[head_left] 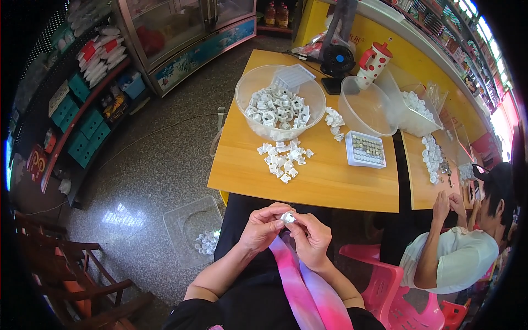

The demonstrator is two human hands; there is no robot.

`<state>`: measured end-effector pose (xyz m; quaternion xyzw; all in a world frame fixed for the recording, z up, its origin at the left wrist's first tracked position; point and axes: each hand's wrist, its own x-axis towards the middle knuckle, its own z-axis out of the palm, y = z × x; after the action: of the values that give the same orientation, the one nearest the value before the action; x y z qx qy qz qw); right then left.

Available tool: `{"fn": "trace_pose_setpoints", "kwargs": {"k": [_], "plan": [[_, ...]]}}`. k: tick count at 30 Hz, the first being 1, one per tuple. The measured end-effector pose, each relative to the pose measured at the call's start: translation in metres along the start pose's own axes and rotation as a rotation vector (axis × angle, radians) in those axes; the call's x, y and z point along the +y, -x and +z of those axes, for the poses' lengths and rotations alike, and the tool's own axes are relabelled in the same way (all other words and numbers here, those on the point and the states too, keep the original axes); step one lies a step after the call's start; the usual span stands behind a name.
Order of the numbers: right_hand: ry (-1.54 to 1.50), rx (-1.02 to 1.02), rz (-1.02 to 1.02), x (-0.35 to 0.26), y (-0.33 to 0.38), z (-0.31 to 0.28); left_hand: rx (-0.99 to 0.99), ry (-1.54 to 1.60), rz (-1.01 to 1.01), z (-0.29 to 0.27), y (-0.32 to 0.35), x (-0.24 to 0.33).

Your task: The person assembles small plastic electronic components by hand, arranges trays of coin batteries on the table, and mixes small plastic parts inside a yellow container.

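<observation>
Left hand (263, 230) and right hand (312, 237) are met at the fingertips, a small white plastic part (287, 217) pinched between them over the lap, just short of the near edge of a wooden table (330, 187). Elbow room is bounded on the right by a pink plastic chair (379, 283); farther right, a co-worker (448, 256) in a pale top is seen at a second table (416, 193). On the left, speckled floor (143, 159) is spread as far as stocked shelves (94, 94). Near the table's near left corner, a clear bin (179, 220) holding white pieces is set on the floor. A strip of tabletop is left between the near edge and a loose pile of white parts (284, 160). Beyond it, a clear bowl (258, 129) is heaped with white parts; toward the right edge, a white box (367, 163) is filled with small round pieces.
</observation>
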<state>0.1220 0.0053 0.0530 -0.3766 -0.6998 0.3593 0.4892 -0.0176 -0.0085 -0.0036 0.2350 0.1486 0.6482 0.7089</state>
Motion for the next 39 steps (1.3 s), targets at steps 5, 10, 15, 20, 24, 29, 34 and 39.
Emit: {"fn": "trace_pose_setpoints", "kwargs": {"k": [5, 10, 15, 20, 24, 29, 34, 39], "plan": [[0.010, 0.012, -0.051, 0.004, 0.000, -0.002, -0.010, -0.036, 0.008, 0.003, 0.001, -0.002], [0.025, -0.024, -0.129, 0.012, -0.002, -0.001, 0.054, 0.026, -0.064, 0.006, 0.005, 0.002], [-0.027, -0.032, -0.095, 0.015, -0.001, -0.002, 0.066, 0.011, -0.084, 0.000, 0.005, -0.002], [-0.103, -0.071, 0.095, 0.011, 0.002, -0.006, 0.219, -0.009, -0.140, 0.006, 0.003, -0.001], [-0.498, -0.007, 0.397, 0.006, 0.004, -0.008, 0.231, -0.043, -0.103, 0.008, 0.003, -0.003], [-0.409, -0.027, 0.353, 0.009, 0.007, -0.007, 0.247, -0.061, -0.082, 0.010, 0.005, -0.005], [-0.457, 0.024, 0.379, 0.009, 0.010, -0.001, 0.240, -0.084, -0.064, 0.011, 0.005, -0.008], [-0.471, 0.062, 0.399, 0.009, 0.015, 0.005, 0.250, -0.168, -0.030, 0.011, 0.009, -0.012]]}}
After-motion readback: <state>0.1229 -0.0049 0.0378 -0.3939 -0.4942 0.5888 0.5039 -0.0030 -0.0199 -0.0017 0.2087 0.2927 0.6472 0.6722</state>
